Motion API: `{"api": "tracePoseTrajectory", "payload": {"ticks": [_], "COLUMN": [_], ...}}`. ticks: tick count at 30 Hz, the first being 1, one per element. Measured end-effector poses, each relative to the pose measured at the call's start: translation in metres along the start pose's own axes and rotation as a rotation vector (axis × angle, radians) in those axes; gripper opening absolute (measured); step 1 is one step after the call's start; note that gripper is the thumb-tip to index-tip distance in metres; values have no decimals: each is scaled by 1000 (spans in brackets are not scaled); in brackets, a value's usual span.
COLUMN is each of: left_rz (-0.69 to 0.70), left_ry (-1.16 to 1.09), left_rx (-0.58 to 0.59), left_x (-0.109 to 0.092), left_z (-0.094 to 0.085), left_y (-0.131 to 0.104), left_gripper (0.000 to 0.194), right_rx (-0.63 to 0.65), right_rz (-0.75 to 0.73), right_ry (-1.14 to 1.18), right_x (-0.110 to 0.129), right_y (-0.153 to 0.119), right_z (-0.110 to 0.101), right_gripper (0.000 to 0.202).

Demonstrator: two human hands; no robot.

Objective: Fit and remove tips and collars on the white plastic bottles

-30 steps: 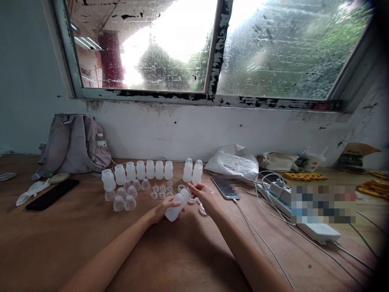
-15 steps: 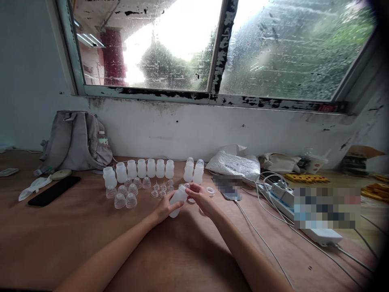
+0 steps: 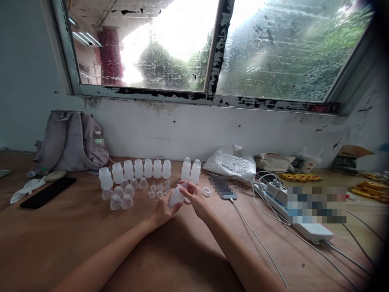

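A frosted white baby bottle [image 3: 175, 198] is tilted in my left hand [image 3: 162, 209], whose fingers wrap round its body. My right hand [image 3: 196, 199] is closed with its fingertips round the bottle's top end. A clear piece shows there, partly hidden by the fingers. Just left of my hands stand several clear nipples [image 3: 160, 190] in collar rings. Beyond them, several open bottles [image 3: 139, 168] form a row, with clear domed caps [image 3: 116, 202] in front. Two capped bottles [image 3: 195, 172] stand behind my right hand. A white collar ring [image 3: 206, 191] lies to its right.
A phone [image 3: 225, 190] with a charging cable lies to the right, near a silvery plastic package [image 3: 234, 165]. A white power strip [image 3: 316, 231] and loose cables cross the right side. At the left are a grey backpack [image 3: 69, 142] and a black flat object [image 3: 48, 192].
My hands have lifted the bottle slightly and drawn closer together round its top. The whole view has shifted a little.
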State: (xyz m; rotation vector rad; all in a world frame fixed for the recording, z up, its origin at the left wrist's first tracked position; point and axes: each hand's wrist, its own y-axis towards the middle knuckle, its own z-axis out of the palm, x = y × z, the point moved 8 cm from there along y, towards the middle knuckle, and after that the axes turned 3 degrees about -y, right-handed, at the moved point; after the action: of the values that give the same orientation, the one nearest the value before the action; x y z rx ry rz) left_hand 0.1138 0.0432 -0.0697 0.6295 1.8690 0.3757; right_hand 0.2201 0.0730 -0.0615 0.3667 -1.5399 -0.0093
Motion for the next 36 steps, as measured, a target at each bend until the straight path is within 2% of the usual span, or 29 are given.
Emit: {"api": "tracePoseTrajectory", "payload": {"ticks": [2,5,9,11,15,17,20,22,24,27,31,36], "left_rz": [-9,-49,-105,-91,-10,23,30,-38,-116,-169,-116,-97], "left_ry": [39,3,-64,-50,115,356,850,1076,1205,1278,1265,1185], "left_rx": [-32,-168,-313,-307,-253,-253,-218,-200,-140,-104,-143,-156], "left_x": [6,19,31,31,28,30,42,57,70,75,62,57], "left_z": [-1,-8,-15,-14,-23,-39,-66,-84,-94,-98,-92,-89], "left_y": [-1,-1,-2,1,14,21,27,27,25,23,24,25], "left_gripper": [49,49,45,43,38,37,36,44,48,45,35,27], "right_rx": [-3,2,152,171,50,-31,-142,-178,-186,-185,-186,-185], "right_rz": [1,43,64,34,25,50,83,97,104,101,100,110], "right_ry": [-14,0,23,5,-8,7,53,89,124,159,165,141], "right_x": [-1,-9,-18,-18,-21,-24,-29,-32,-33,-34,-31,-30], "right_y": [1,0,-6,-9,-5,-1,3,5,5,5,4,4], "right_z": [0,1,21,27,18,7,-9,-14,-14,-13,-12,-12], "right_gripper": [39,44,41,39,35,34,34,34,33,32,32,34]}}
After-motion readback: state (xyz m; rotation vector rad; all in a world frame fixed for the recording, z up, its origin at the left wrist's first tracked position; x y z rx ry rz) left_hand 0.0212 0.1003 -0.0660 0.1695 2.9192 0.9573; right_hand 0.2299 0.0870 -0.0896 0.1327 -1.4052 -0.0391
